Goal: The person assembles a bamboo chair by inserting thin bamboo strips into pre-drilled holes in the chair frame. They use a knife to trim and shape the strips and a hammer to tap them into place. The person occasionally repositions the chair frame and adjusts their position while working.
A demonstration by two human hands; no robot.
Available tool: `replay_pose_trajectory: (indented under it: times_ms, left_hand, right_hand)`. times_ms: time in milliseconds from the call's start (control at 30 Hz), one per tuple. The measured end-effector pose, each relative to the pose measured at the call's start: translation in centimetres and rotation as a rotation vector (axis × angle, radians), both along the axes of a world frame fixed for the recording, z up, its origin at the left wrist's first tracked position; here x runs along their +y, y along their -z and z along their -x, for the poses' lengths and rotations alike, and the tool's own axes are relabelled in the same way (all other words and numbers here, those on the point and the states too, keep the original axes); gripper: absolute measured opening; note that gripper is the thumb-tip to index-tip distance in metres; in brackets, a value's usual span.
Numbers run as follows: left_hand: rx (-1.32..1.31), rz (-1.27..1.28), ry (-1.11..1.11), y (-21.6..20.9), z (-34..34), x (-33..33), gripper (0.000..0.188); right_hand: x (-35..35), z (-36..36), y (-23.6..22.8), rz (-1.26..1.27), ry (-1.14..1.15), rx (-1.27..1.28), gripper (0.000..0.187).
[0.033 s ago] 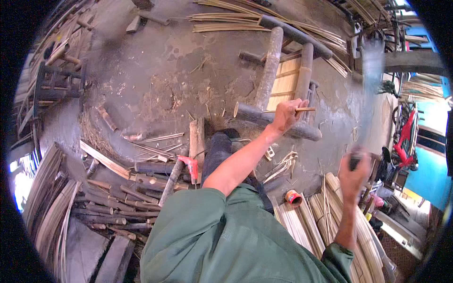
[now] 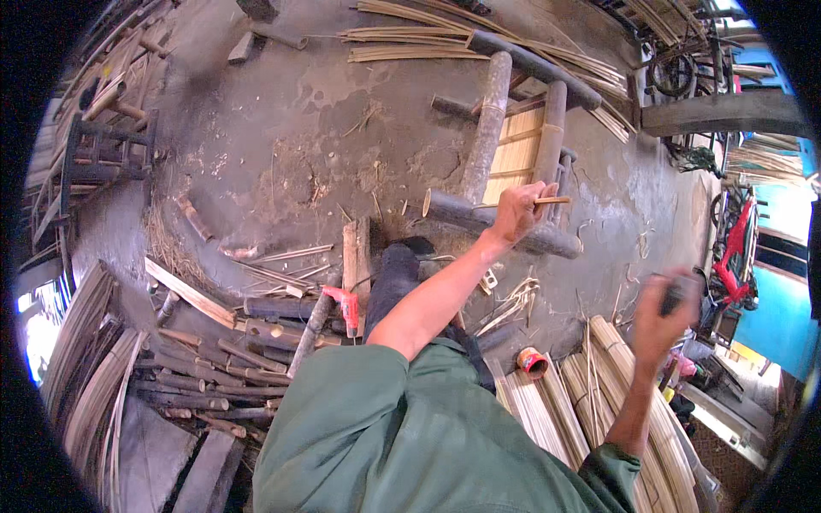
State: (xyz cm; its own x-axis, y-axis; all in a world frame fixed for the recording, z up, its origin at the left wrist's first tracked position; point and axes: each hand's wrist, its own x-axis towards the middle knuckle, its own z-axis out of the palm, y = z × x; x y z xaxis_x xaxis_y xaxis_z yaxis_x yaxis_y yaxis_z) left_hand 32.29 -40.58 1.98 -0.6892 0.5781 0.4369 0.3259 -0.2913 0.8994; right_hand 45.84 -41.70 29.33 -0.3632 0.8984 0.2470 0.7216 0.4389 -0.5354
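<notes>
My left hand [image 2: 518,214] is closed around a thin bamboo stick [image 2: 554,200], its short end sticking out to the right. That hand lies against the near crossbar [image 2: 462,211] of a bamboo stool-like frame, which lies on its side with a pale slatted panel [image 2: 516,147] between its legs. Off to the right, my right hand [image 2: 657,323] is raised and smeared by motion. It grips the dark handle [image 2: 673,296] of what looks like a large knife; its blade cannot be made out now.
A red glue gun [image 2: 344,308] rests by cut bamboo pieces [image 2: 201,368] on the left. Near my right side are split bamboo bundles [image 2: 641,402] and a red open can [image 2: 532,363]. Bamboo strips [image 2: 410,43] lie at the far side; a wooden beam [image 2: 727,113] juts in at right.
My right hand has shifted slightly right. The long pale streak of a blade that stood above it no longer shows. My left hand and the stick stay in place.
</notes>
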Motion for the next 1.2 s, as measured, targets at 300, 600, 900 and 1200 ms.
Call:
replay_pose_trajectory:
  times_ms: [300, 600, 900, 1200]
  left_hand:
    - [0.044, 0.02, 0.068, 0.1, 0.0, 0.8, 0.021]
    - [0.038, 0.104, 0.048, -0.1, -1.1, 0.7, 0.018]
    - [0.039, 0.1, -0.002, -1.1, -0.4, 0.4, 0.025]
    - [0.067, 0.195, 0.02, -0.7, -0.2, 0.1, 0.024]
  right_hand:
    - [-1.3, -4.7, 5.6, 0.155, -0.131, -0.496, 0.025]
    - [-1.6, -4.8, 8.0, 0.324, -0.069, -0.544, 0.027]
    - [-1.1, -3.9, 5.3, 0.126, -0.06, -0.074, 0.025]
    - [-0.8, -4.3, 7.2, -0.004, -0.093, -0.054, 0.026]
